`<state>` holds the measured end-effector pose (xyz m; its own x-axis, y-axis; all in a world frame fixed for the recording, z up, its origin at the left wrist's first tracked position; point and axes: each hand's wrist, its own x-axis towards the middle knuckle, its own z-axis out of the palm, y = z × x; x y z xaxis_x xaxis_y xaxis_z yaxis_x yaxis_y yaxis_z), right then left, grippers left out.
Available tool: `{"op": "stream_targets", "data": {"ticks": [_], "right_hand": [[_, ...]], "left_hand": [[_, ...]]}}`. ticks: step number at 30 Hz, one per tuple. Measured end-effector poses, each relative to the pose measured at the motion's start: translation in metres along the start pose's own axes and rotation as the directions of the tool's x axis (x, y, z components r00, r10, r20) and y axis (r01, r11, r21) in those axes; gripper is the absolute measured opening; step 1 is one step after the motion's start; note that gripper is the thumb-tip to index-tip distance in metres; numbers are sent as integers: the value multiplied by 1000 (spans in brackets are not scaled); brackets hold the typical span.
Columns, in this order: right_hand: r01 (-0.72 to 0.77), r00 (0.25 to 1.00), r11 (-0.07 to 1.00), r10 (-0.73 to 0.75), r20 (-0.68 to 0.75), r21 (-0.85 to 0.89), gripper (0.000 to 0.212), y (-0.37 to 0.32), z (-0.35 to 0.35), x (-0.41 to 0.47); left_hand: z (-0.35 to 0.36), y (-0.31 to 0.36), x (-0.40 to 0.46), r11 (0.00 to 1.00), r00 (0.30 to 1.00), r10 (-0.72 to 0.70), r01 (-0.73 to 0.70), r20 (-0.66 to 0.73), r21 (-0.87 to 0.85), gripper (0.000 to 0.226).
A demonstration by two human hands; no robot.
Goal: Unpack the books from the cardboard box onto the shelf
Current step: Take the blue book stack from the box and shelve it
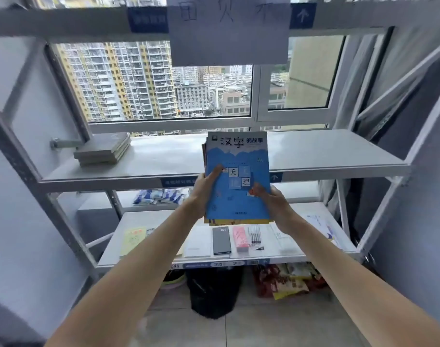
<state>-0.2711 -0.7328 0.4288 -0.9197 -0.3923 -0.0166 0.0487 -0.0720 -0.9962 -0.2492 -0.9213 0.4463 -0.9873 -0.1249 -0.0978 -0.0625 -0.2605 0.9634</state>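
Note:
A stack of thin books [239, 159], the top one blue with Chinese characters, is held upright in front of the grey metal shelf [314, 156]. My left hand [205, 190] grips the stack's left edge, thumb on the cover. My right hand [270, 199] holds its lower right corner. The stack hangs in the air at the height of the middle shelf board's front edge. A small pile of grey books [102, 150] lies flat on that board at the left. The cardboard box is not in view.
The lower shelf board [154, 221] carries a dark case [221, 240], a pink pack [240, 239], pens [256, 235] and papers. A black bag [214, 289] and snack packets [289, 279] sit on the floor beneath. A window is behind the shelf; a paper sheet [229, 31] hangs above.

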Motion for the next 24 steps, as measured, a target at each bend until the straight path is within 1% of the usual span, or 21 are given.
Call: {"op": "stream_targets", "data": {"ticks": [2, 4, 6, 8, 12, 14, 16, 19, 22, 24], "right_hand": [[10, 999, 1000, -9, 47, -5, 24, 2, 26, 40], [20, 996, 1000, -20, 87, -2, 36, 2, 49, 78], [23, 993, 1000, -20, 113, -21, 43, 1, 74, 115], [28, 993, 999, -24, 114, -32, 44, -1, 95, 150], [64, 986, 994, -50, 157, -89, 44, -7, 143, 216], [79, 986, 993, -64, 152, -91, 45, -6, 166, 245], [111, 985, 991, -101, 138, -70, 45, -3, 190, 276], [162, 982, 985, -155, 112, -61, 45, 2, 221, 315], [186, 980, 980, -180, 83, -71, 35, 11, 247, 347], [201, 978, 975, -194, 77, -96, 33, 18, 257, 361]], "left_hand": [[-37, 14, 22, 999, 999, 27, -27, -19, 20, 38], [-69, 27, 44, 998, 998, 48, -46, -42, 45, 43], [-100, 43, 67, 994, 995, 77, -72, -64, 86, 43], [-129, 58, 88, 985, 991, 114, -104, -64, 141, 40], [-195, 87, 134, 945, 982, 178, -153, -63, 289, 56], [-228, 102, 155, 928, 976, 212, -185, -50, 323, 53], [-260, 116, 177, 903, 967, 254, -240, 6, 356, 47], [-299, 130, 206, 886, 955, 271, -297, 122, 355, 43], [-332, 137, 234, 887, 953, 258, -300, 160, 352, 49], [-349, 135, 250, 896, 956, 242, -285, 165, 341, 51]]}}
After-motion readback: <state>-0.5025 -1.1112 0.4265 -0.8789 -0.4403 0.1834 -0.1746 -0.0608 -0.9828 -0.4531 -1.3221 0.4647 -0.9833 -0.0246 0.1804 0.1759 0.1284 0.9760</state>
